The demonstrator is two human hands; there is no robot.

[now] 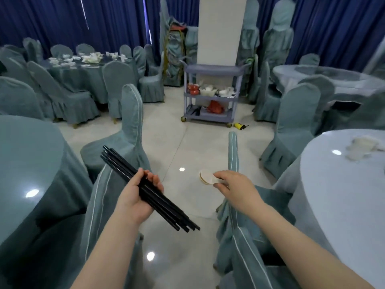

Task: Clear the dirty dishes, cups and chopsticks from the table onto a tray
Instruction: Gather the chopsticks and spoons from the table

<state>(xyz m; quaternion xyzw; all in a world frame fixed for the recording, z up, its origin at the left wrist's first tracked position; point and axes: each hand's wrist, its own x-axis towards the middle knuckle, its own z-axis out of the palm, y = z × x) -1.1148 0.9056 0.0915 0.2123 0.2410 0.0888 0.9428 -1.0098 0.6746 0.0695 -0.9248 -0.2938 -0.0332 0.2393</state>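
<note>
While I stand in the aisle between two rows of covered chairs, the stock reads thus, left to right:

Item, round counter (25, 147) at my left, teal cloth, nothing of the task showing on the part in view.

Item, my left hand (136, 198), palm up, fingers curled round a bundle of black chopsticks (145, 187); long axis runs from far-left tips down to near-right ends, crossing the palm.

Item, my right hand (233, 187), thumb and fingers pinching a short stack of small white dishes (206, 177), held out over the floor.

Item, grey cart (210, 97), straight ahead and well apart from both hands, beyond the chairs; its trays already carry white bowls and red ware.

Item, pale counter (343, 195) at my right, some white crockery (362, 148) at its far edge.

Judgement: the cart lies dead ahead of both hands, neither markedly nearer; the chopsticks would want turning to lie along a tray
</note>
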